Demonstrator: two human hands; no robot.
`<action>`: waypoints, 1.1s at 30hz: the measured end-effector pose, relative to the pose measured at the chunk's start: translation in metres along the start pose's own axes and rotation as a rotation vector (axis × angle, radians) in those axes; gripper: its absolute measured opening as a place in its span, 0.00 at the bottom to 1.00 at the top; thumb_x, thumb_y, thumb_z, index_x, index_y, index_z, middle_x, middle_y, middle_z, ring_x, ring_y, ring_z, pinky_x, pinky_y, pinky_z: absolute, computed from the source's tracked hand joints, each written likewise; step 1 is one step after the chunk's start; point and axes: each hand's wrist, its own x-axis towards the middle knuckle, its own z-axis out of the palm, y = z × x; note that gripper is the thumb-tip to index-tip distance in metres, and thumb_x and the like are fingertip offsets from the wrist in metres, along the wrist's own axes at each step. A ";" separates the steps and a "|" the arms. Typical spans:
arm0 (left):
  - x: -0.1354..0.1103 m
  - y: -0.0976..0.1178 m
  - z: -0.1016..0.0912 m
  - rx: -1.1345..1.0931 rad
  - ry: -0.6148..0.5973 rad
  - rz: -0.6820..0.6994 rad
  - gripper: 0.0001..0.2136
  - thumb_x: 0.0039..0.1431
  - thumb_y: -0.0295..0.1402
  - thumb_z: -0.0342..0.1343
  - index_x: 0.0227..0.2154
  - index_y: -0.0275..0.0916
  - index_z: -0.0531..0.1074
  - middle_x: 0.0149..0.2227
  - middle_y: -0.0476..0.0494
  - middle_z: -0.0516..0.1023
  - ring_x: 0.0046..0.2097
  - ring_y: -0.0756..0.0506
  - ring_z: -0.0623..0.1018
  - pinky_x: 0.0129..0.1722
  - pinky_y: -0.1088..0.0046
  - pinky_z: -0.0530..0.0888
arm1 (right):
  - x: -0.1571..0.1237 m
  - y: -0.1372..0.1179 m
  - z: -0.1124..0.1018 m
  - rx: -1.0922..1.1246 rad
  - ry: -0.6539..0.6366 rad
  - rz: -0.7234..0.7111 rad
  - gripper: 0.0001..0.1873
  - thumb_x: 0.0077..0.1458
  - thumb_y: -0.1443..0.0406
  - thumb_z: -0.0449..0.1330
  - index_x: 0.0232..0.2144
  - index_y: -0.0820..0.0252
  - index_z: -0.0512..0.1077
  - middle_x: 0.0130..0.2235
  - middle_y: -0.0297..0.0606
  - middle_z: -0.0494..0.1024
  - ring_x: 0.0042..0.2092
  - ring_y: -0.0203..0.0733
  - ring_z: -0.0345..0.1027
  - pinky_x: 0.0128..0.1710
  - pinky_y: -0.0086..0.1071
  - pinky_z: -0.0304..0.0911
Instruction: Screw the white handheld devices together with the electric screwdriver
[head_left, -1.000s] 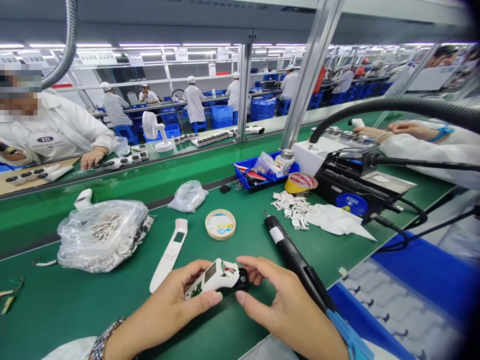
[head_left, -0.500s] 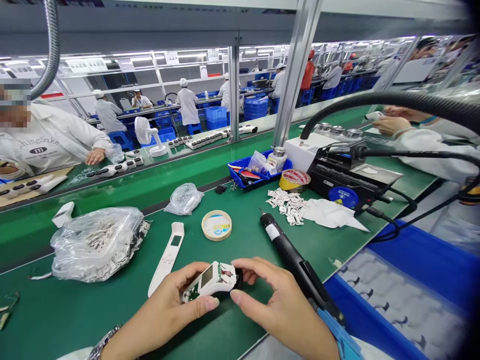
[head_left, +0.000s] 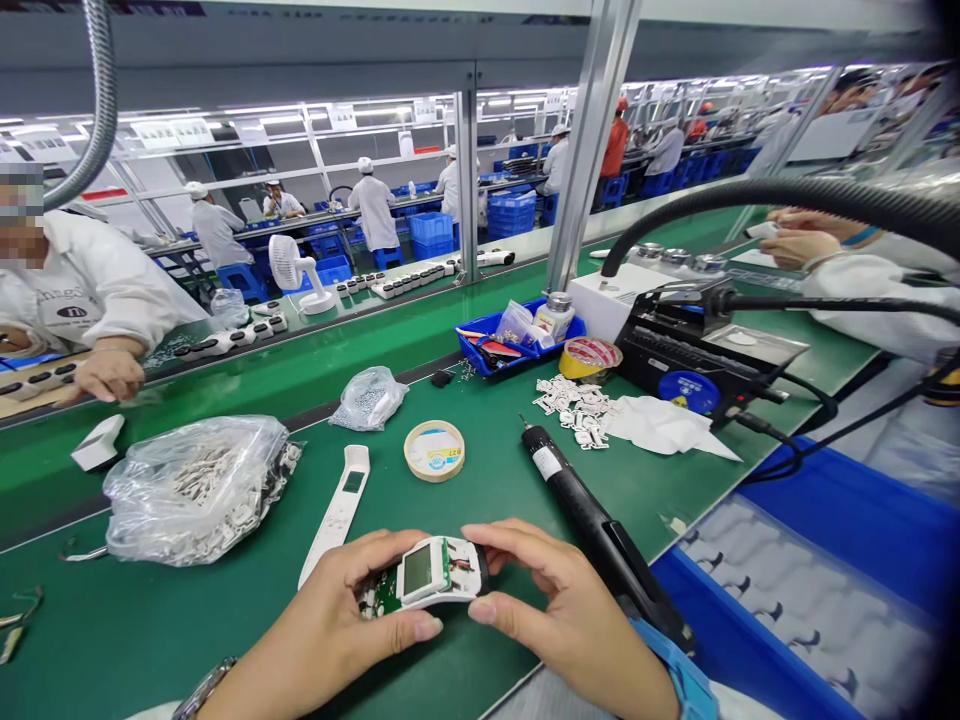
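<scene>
Device (head_left: 442, 572) is held in both hands over the green bench (head_left: 247, 620), near side, about mid-scene. Screen faces up; green board shows at left and beside the screen, wires in the open white housing, black part at right end. Left end is clamped between thumb and fingers of the left hand (head_left: 352, 605), thumb on near side, fingers on far side. Right end is pinched by the right hand (head_left: 555, 600), fingers at far edge, thumb at near edge; firmness cannot be told. Watch (head_left: 206, 688) is worn on left wrist, blue band (head_left: 679, 668) on right.

White cover (head_left: 339, 510) is laid just beyond left hand, ring (head_left: 459, 452) farther and to its right. Screwdriver (head_left: 592, 525) is laid on the right, bit pointing far, handle partly hidden by right hand. Large bag (head_left: 199, 490) of parts is set on the left, small bag (head_left: 369, 398) farther. White clips (head_left: 577, 405) are piled far right, beside tissue (head_left: 667, 430) and yellow tape (head_left: 590, 360); blue tray (head_left: 491, 368) is placed beyond. White parts are seen in blue bin (head_left: 795, 490), right. Co-worker's hand (head_left: 112, 372) is seen far left, near a white piece (head_left: 97, 445).
</scene>
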 end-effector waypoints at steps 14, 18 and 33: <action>-0.007 0.005 0.005 0.395 -0.089 -0.046 0.17 0.59 0.38 0.53 0.51 0.56 0.63 0.42 0.55 0.72 0.43 0.48 0.71 0.43 0.72 0.67 | -0.007 0.017 0.013 -0.333 -0.145 0.080 0.20 0.49 0.70 0.65 0.46 0.60 0.69 0.42 0.38 0.73 0.46 0.44 0.63 0.47 0.38 0.61; -0.007 0.006 0.006 0.456 -0.117 -0.086 0.16 0.61 0.42 0.50 0.51 0.54 0.63 0.44 0.51 0.71 0.44 0.46 0.72 0.44 0.68 0.69 | -0.006 0.017 0.016 -0.421 -0.144 0.041 0.18 0.49 0.70 0.65 0.44 0.60 0.69 0.42 0.39 0.71 0.46 0.45 0.61 0.48 0.42 0.60; -0.004 0.018 0.012 0.667 -0.159 -0.190 0.22 0.61 0.44 0.46 0.57 0.46 0.62 0.52 0.41 0.71 0.49 0.39 0.73 0.48 0.61 0.70 | 0.006 -0.007 -0.118 -1.241 -0.186 -0.396 0.20 0.58 0.74 0.46 0.50 0.58 0.67 0.44 0.46 0.72 0.44 0.49 0.65 0.40 0.44 0.65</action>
